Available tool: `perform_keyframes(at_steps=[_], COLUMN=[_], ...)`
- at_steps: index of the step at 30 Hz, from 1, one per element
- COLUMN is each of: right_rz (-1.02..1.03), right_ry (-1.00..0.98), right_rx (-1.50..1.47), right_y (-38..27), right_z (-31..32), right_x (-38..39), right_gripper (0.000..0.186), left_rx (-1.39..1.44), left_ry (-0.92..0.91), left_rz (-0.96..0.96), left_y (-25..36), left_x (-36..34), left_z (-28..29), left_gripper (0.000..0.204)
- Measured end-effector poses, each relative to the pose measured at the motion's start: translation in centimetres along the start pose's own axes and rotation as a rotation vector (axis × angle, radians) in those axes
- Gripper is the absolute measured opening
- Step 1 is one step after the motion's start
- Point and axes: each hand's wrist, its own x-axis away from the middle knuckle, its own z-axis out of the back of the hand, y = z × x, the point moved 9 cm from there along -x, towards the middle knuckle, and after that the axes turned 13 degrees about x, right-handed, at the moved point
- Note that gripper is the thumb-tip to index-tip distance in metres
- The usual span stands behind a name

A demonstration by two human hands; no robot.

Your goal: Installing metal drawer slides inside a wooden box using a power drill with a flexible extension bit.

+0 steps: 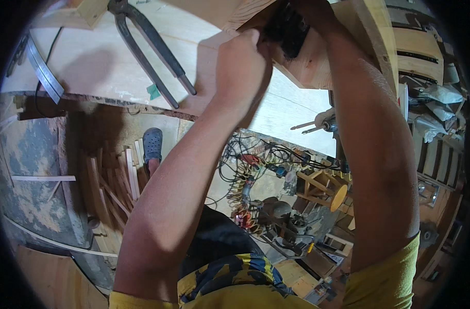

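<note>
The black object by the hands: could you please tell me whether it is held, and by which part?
It cannot be told: the left hand curls beside the black object, grip hidden, and the right hand is in shadow.

Room here at the upper left: a hand could slide along the bench (85, 54) between the metal strip (43, 72) and the pincers (156, 42), with a board (75, 13) blocking the top edge. Those splayed handles bar the straight run to the left hand (241, 62). Right of that wrist, a bright lane opens below the wood (313, 67), stopped by a two-rod tool (329, 122) beside the right forearm (374, 129). Top centre's tight: wood, black block (292, 35), both hands crowding in.
</note>
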Motion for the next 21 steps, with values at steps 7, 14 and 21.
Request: perform_keyframes(at_steps=[7, 14, 21], right_rz=[-0.131, -0.179, -0.212], right_ry=[-0.016, -0.032, -0.053], right_rx=[-0.097, -0.194, -0.248], right_y=[0.6, -2.3, -1.9], right_z=[2.9, 6.0, 6.0], right_x=[3.8, 8.0, 8.6], right_gripper=[0.030, 0.031, 0.031], left_rx=[0.030, -0.058, 0.058], left_ry=[-0.097, -0.165, -0.214], left_rz=[-0.073, -0.079, -0.076], left_y=[1.2, 1.6, 2.0], left_x=[2.1, 2.5, 3.4], left_z=[0.4, 0.4, -0.1], left_gripper=[0.035, 0.033, 0.029])
